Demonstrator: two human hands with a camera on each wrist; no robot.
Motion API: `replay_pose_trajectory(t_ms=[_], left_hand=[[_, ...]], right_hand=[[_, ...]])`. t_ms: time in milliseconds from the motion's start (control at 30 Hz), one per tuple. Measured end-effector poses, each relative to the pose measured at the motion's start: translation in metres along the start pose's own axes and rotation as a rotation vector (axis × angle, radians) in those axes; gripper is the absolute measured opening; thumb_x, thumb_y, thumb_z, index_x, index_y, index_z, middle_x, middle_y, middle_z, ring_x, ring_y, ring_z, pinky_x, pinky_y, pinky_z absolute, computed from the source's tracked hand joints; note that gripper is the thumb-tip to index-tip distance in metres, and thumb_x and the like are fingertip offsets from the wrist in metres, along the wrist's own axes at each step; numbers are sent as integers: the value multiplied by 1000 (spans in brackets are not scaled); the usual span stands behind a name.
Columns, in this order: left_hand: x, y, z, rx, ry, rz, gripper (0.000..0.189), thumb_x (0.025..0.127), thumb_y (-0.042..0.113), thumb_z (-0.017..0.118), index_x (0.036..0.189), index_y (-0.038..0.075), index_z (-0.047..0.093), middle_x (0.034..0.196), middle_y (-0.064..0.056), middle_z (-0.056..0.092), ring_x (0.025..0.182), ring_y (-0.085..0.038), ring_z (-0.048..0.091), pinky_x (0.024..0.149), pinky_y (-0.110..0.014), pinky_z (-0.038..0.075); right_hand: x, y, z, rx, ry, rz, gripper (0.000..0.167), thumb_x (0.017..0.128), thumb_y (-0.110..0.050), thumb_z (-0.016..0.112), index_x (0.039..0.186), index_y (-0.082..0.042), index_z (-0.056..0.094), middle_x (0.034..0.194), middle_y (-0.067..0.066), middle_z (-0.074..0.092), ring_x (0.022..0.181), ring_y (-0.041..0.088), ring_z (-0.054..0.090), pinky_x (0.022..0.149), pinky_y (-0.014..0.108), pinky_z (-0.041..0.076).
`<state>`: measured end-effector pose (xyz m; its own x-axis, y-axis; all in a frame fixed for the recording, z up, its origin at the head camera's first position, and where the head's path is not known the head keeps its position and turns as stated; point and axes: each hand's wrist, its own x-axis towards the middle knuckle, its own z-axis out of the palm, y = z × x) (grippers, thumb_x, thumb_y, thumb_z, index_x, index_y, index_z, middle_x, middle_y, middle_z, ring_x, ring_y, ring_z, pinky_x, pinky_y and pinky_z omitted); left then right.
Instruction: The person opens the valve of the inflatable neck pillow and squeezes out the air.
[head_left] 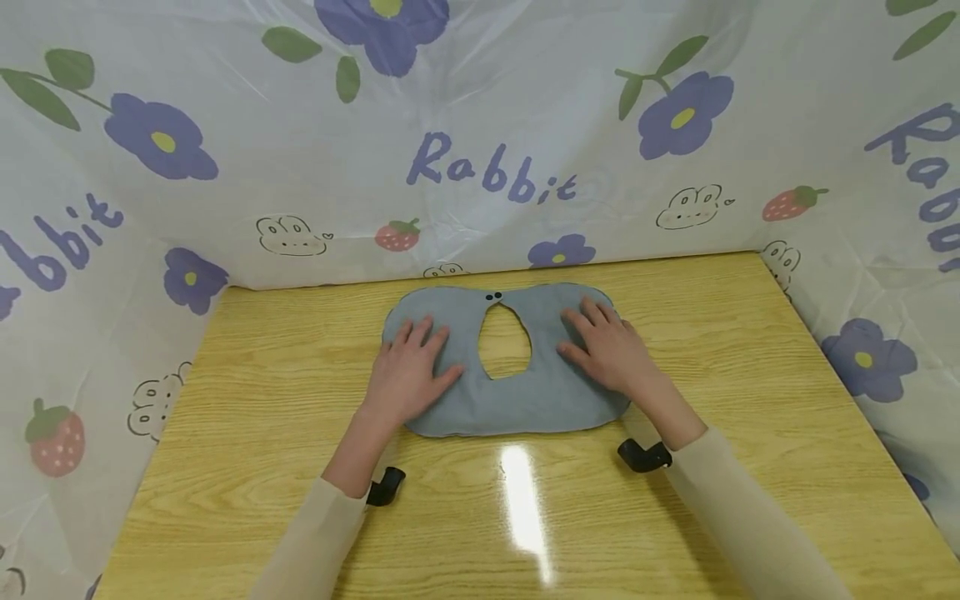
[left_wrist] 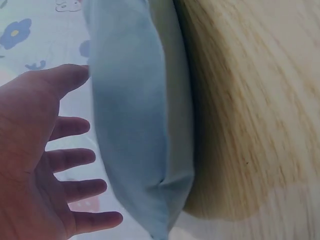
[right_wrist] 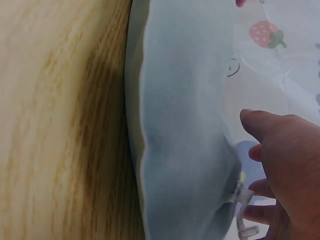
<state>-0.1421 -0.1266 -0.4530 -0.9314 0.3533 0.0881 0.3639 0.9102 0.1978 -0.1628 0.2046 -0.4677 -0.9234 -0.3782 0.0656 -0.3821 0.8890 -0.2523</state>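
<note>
A flat blue-grey neck pillow [head_left: 517,408] lies on the table, with a teardrop hole in its middle and two black dots above the hole. My left hand [head_left: 401,375] is over its left half, fingers spread and straight. Over the right half is my right hand [head_left: 606,343], its fingers also extended. In the left wrist view the pillow [left_wrist: 130,100] shows its puffed side edge and seam beside my fingers. A clear plastic valve [right_wrist: 241,195] sticks out of the pillow close to my right fingers in the right wrist view.
The wood-grain table [head_left: 262,400] runs under everything. A white curtain [head_left: 495,108] printed with flowers, strawberries and rabbits rises behind the table and along both sides. Black mounts are strapped at the left wrist [head_left: 386,486] and right wrist [head_left: 645,456].
</note>
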Motion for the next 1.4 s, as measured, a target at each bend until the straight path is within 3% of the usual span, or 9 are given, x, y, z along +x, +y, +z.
replay_pose_trajectory(t_ms=[267,433,1000,1400], left_hand=[[-18,9,-10,-6,47,28,63,98,45,69,147,8,57,156,-21,42,143,-48,37,105,-68,40],[-25,12,-7,3,68,40,64,97,49,68,146,8,58,154,-21,45,142,-48,38,103,-69,40],[-26,8,13,5,42,14,63,97,51,68,141,7,63,151,-20,47,143,-47,36,101,-71,40],[-29,6,8,-1,44,25,59,96,48,70,139,7,65,150,-20,49,144,-46,37,103,-73,37]], right_hand=[[-13,-2,-2,-40,-4,-30,64,104,-41,61,155,-7,45,160,29,32,144,48,33,104,69,39],[-19,-3,2,-37,-1,-38,62,104,-39,62,153,-6,47,159,29,34,143,48,35,105,69,38],[-22,-2,10,-18,0,-47,61,104,-37,63,153,-4,48,159,29,34,144,48,35,108,69,34],[-22,-2,4,23,-7,-38,60,103,-36,63,152,-3,49,158,29,35,144,48,35,108,69,34]])
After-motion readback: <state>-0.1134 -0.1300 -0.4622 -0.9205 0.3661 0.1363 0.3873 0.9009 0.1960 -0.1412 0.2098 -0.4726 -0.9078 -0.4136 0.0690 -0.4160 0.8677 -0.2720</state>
